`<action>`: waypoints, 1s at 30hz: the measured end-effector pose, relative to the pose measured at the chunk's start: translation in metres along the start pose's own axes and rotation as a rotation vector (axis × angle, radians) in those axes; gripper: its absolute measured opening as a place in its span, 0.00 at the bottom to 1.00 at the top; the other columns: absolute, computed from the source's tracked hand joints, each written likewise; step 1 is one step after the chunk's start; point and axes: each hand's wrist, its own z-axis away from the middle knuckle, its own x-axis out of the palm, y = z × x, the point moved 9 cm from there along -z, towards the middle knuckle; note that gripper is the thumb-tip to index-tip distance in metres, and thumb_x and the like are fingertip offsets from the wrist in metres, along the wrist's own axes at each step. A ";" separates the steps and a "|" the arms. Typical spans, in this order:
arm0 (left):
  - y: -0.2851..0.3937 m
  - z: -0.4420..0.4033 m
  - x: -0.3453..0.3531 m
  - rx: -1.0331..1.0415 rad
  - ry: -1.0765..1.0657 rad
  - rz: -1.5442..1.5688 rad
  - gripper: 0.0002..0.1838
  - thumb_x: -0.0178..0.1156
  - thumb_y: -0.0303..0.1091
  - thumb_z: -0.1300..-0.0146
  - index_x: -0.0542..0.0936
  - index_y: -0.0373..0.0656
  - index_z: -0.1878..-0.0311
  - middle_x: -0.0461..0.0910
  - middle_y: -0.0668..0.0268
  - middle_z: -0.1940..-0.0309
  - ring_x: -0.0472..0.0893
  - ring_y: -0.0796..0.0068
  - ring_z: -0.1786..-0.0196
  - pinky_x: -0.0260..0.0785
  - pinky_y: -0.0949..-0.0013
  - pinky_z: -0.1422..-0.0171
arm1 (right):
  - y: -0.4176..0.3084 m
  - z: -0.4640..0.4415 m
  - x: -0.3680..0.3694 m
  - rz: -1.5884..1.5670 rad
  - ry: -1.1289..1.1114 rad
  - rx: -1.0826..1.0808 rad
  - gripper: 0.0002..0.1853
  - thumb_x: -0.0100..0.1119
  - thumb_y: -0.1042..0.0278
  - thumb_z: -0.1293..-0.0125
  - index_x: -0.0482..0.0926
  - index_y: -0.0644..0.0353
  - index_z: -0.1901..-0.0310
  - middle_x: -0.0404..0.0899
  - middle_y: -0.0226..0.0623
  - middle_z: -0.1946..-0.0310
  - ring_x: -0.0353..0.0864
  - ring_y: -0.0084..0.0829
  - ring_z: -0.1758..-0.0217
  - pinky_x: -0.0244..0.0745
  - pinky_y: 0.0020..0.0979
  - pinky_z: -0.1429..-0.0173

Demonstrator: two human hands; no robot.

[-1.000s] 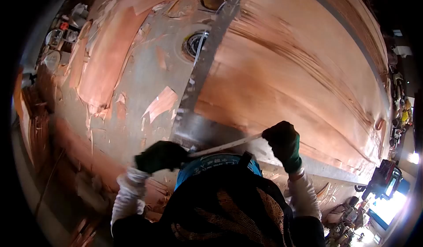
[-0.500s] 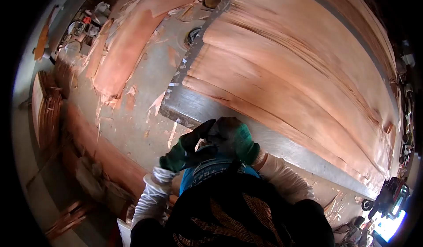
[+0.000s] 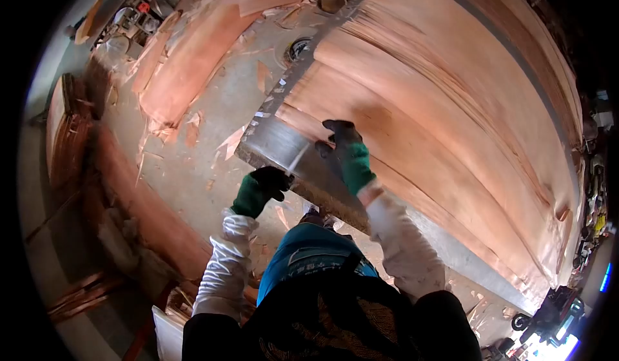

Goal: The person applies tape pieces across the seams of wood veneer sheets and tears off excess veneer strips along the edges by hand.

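My left hand [image 3: 263,188], in a black and green glove, is at the near left corner of the metal-edged table [image 3: 274,143]. Its fingers are curled together, with a small pale glint at their tips; what they hold, if anything, I cannot make out. My right hand [image 3: 346,151], gloved the same way, is over the table's near edge. Its thumb and fingers are apart, and nothing shows between them. Just beyond it lie wide, thin sheets of reddish wood veneer [image 3: 445,116], layered with rippled edges.
More veneer sheets [image 3: 187,71] lie on the floor to the left, among torn scraps. A stack of veneer [image 3: 68,132] stands at the far left. Odds and ends [image 3: 132,26] are piled at the upper left. A dark wheeled machine [image 3: 554,319] stands at lower right.
My hands were together in front of my body and have moved apart. The right went forward over the table's edge and opened; the left went forward to the table corner.
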 end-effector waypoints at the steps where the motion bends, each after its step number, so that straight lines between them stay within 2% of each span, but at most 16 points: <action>1: 0.010 -0.007 -0.007 -0.029 0.035 -0.083 0.13 0.56 0.33 0.31 0.81 0.33 0.53 0.84 0.59 0.67 0.83 0.71 0.73 0.75 0.72 0.69 | 0.001 -0.012 0.008 0.087 -0.023 -0.037 0.21 0.69 0.67 0.48 0.79 0.62 0.52 0.78 0.47 0.53 0.81 0.42 0.58 0.78 0.38 0.55; 2: 0.020 -0.015 -0.009 -0.006 0.066 -0.152 0.13 0.55 0.34 0.30 0.80 0.33 0.52 0.84 0.59 0.68 0.82 0.72 0.76 0.75 0.71 0.71 | 0.001 -0.024 0.018 0.172 -0.045 -0.071 0.21 0.70 0.67 0.48 0.79 0.62 0.51 0.78 0.48 0.53 0.81 0.43 0.56 0.77 0.38 0.53; 3: 0.022 -0.023 -0.013 -0.031 0.073 -0.058 0.11 0.56 0.31 0.31 0.82 0.36 0.53 0.83 0.60 0.70 0.82 0.71 0.73 0.76 0.70 0.71 | 0.001 -0.035 0.028 0.256 -0.067 -0.106 0.22 0.70 0.66 0.49 0.80 0.61 0.51 0.78 0.48 0.52 0.80 0.45 0.54 0.77 0.39 0.50; 4: 0.024 -0.032 -0.017 -0.015 0.077 -0.022 0.11 0.57 0.31 0.31 0.81 0.36 0.52 0.83 0.60 0.70 0.83 0.71 0.72 0.76 0.70 0.71 | 0.013 -0.045 0.041 0.354 -0.203 0.064 0.20 0.69 0.66 0.50 0.82 0.59 0.53 0.79 0.45 0.53 0.79 0.45 0.51 0.75 0.40 0.45; 7: 0.019 -0.056 -0.025 -0.038 0.045 0.146 0.12 0.57 0.30 0.32 0.80 0.36 0.50 0.83 0.60 0.67 0.83 0.69 0.70 0.77 0.68 0.72 | 0.032 -0.051 0.059 0.385 -0.088 -0.051 0.13 0.68 0.65 0.54 0.83 0.54 0.63 0.79 0.41 0.60 0.79 0.44 0.58 0.76 0.42 0.55; 11: 0.014 -0.096 -0.021 -0.036 0.014 0.207 0.12 0.56 0.29 0.32 0.79 0.37 0.47 0.82 0.61 0.66 0.83 0.68 0.69 0.76 0.67 0.72 | 0.038 -0.052 0.065 0.343 -0.114 -0.058 0.10 0.65 0.67 0.53 0.84 0.55 0.67 0.80 0.41 0.64 0.79 0.45 0.60 0.75 0.42 0.55; 13: 0.012 -0.115 -0.020 -0.083 0.047 0.185 0.15 0.57 0.29 0.32 0.77 0.40 0.43 0.81 0.61 0.68 0.82 0.70 0.72 0.77 0.67 0.73 | 0.036 -0.055 0.065 0.336 -0.136 -0.032 0.10 0.64 0.69 0.53 0.84 0.59 0.67 0.82 0.42 0.64 0.79 0.45 0.59 0.75 0.41 0.53; 16: -0.001 -0.138 -0.024 -0.120 0.073 0.114 0.21 0.57 0.30 0.32 0.74 0.46 0.36 0.80 0.62 0.69 0.80 0.71 0.75 0.76 0.68 0.73 | 0.040 -0.055 0.066 0.320 -0.126 -0.040 0.09 0.64 0.69 0.52 0.84 0.59 0.67 0.82 0.41 0.66 0.79 0.44 0.58 0.75 0.41 0.53; 19: -0.004 -0.136 -0.024 -0.168 0.050 0.165 0.22 0.57 0.30 0.32 0.73 0.47 0.35 0.81 0.61 0.69 0.80 0.70 0.76 0.76 0.68 0.74 | 0.040 -0.057 0.070 0.358 -0.205 -0.087 0.14 0.65 0.69 0.53 0.84 0.57 0.61 0.83 0.39 0.60 0.79 0.43 0.55 0.75 0.41 0.53; 22: -0.010 -0.138 -0.025 -0.162 0.034 0.160 0.25 0.58 0.29 0.33 0.70 0.47 0.33 0.81 0.60 0.67 0.80 0.69 0.77 0.75 0.67 0.74 | -0.001 -0.052 0.060 0.514 -0.111 -0.239 0.16 0.63 0.63 0.50 0.83 0.54 0.57 0.80 0.36 0.54 0.79 0.42 0.52 0.75 0.43 0.57; 25: -0.017 -0.142 -0.020 -0.165 -0.034 0.209 0.26 0.58 0.28 0.33 0.69 0.47 0.32 0.82 0.60 0.66 0.80 0.68 0.78 0.75 0.67 0.75 | 0.007 -0.029 0.103 0.793 -0.095 -0.564 0.20 0.59 0.60 0.44 0.80 0.55 0.50 0.76 0.38 0.45 0.76 0.45 0.45 0.74 0.44 0.56; 26: -0.015 -0.140 -0.020 -0.151 0.047 0.187 0.25 0.57 0.29 0.32 0.68 0.47 0.31 0.82 0.59 0.69 0.79 0.67 0.79 0.73 0.66 0.76 | 0.017 -0.028 0.114 0.773 -0.179 -0.493 0.20 0.53 0.60 0.39 0.78 0.57 0.46 0.74 0.46 0.43 0.74 0.51 0.43 0.74 0.48 0.52; 27: -0.008 -0.139 -0.027 -0.007 0.108 -0.046 0.23 0.56 0.30 0.32 0.71 0.47 0.34 0.81 0.61 0.70 0.79 0.67 0.78 0.73 0.65 0.76 | 0.019 -0.032 0.119 0.719 -0.153 -0.431 0.21 0.53 0.61 0.40 0.78 0.58 0.46 0.74 0.47 0.42 0.74 0.50 0.42 0.73 0.48 0.50; 28: -0.009 -0.148 -0.043 0.441 0.001 -0.539 0.18 0.56 0.30 0.33 0.75 0.46 0.40 0.81 0.60 0.72 0.79 0.66 0.76 0.72 0.63 0.75 | 0.025 -0.029 0.123 0.670 -0.131 -0.353 0.22 0.54 0.61 0.40 0.77 0.59 0.45 0.74 0.48 0.42 0.73 0.49 0.40 0.72 0.49 0.48; 29: -0.019 -0.139 -0.061 0.942 0.124 -0.989 0.13 0.55 0.31 0.33 0.79 0.45 0.47 0.81 0.60 0.73 0.80 0.64 0.75 0.72 0.61 0.74 | 0.033 -0.026 0.122 0.631 -0.103 -0.262 0.23 0.54 0.62 0.41 0.77 0.60 0.45 0.74 0.49 0.42 0.73 0.48 0.39 0.72 0.49 0.46; 30: 0.002 -0.132 -0.058 0.832 0.069 -1.246 0.08 0.57 0.33 0.36 0.77 0.44 0.56 0.80 0.57 0.75 0.79 0.61 0.75 0.71 0.60 0.74 | 0.032 -0.015 0.112 0.714 -0.082 -0.341 0.23 0.53 0.62 0.40 0.76 0.62 0.45 0.74 0.49 0.42 0.73 0.49 0.40 0.71 0.50 0.46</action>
